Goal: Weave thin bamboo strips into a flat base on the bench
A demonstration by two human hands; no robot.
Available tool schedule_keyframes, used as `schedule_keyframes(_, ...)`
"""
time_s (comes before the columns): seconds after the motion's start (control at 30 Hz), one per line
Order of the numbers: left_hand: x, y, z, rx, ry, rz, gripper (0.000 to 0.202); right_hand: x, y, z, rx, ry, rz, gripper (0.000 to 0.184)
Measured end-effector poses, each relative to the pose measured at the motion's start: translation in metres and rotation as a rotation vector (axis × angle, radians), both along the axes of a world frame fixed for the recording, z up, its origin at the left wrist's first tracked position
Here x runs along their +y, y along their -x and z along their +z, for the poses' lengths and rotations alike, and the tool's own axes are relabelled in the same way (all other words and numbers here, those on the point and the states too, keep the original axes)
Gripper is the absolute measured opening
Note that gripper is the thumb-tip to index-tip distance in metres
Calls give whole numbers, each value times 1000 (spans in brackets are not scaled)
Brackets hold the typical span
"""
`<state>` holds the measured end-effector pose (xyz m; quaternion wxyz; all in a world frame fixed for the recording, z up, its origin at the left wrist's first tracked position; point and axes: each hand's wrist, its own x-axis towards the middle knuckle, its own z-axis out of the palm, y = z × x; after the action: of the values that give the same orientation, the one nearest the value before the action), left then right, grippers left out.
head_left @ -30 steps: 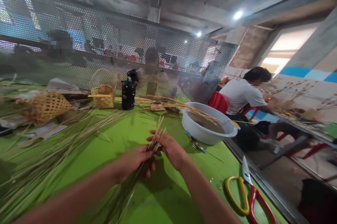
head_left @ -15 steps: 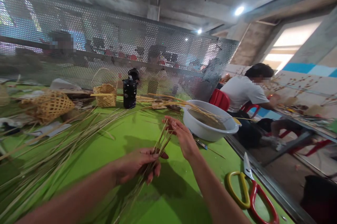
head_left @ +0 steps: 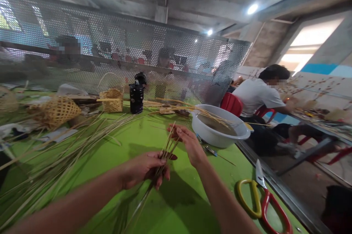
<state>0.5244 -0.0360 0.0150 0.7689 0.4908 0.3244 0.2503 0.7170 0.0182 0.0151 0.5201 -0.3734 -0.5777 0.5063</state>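
Observation:
My left hand (head_left: 155, 166) is closed round a small bundle of thin bamboo strips (head_left: 168, 149), just over the green table. The short upper ends fan out above my thumb, and the long lower ends trail down toward the table's near side. At the upper ends, my right hand (head_left: 188, 144) has its fingers curled in and its thumb side against the strip tips. Exactly which strips it pinches is hard to see. A large pile of long loose strips (head_left: 79, 142) lies to the left of both hands.
Right of my hands stands a white basin (head_left: 217, 137) of water with strips across it. Scissors (head_left: 261, 193) with yellow and red handles lie at the right edge. Woven baskets (head_left: 59, 111) and a black bottle (head_left: 136, 98) stand at the back. A person (head_left: 255, 95) sits at another table.
My right hand's fingers have drawn in closer on the strip tips. The left hand keeps its hold, and the view has shifted slightly.

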Motion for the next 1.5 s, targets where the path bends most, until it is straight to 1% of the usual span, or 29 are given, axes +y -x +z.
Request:
schedule_keyframes(0.1, 0, 0, 3, 40, -17, 17, 37, -3, 2, 2, 8, 6, 38, 43)
schedule_keyframes(0.2, 0, -1, 4, 40, -41, 25, 36, -5, 3, 3, -17, -3, 47, 42)
schedule_keyframes(0.33, 2, 0, -3, 29, -57, 55, 33, -2, 1, 2, -70, 6, 60, 39)
schedule_keyframes(0.4, 5, 1, -9, 22, -56, 76, 33, 2, -2, 0, -36, 30, 10, 42)
schedule_keyframes(0.47, 8, 5, -14, 15, -58, 96, 36, 5, -5, -2, -10, 74, -75, 47)
schedule_keyframes(0.53, 10, 9, -17, 10, -66, 115, 39, 6, -5, -4, -17, 132, -130, 47)
schedule_keyframes(0.57, 11, 12, -17, 4, -71, 125, 40, 6, -5, -5, -29, 164, -132, 45)
schedule_keyframes(0.67, 9, 16, -16, -10, -73, 154, 40, 0, 4, -8, -60, 218, -39, 41)
schedule_keyframes(0.73, 7, 17, -14, -1, -58, 158, 39, -5, 12, -10, -52, 218, 33, 37)
schedule_keyframes(0.8, 6, 16, -13, 15, -42, 154, 38, -8, 18, -11, -41, 207, 64, 34)
schedule_keyframes(0.97, 5, 14, -15, 12, -51, 161, 35, -10, 23, -12, -104, 210, 62, 33)
schedule_keyframes(1.1, 6, 14, -18, 36, -57, 164, 33, -10, 23, -12, -97, 235, 88, 31)
schedule_keyframes(1.3, 7, 14, -20, 51, -100, 211, 32, -8, 22, -15, -102, 236, 31, 25)
schedule_keyframes(1.5, 9, 14, -21, 52, -112, 209, 27, -6, 22, -16, -85, 236, -13, 23)
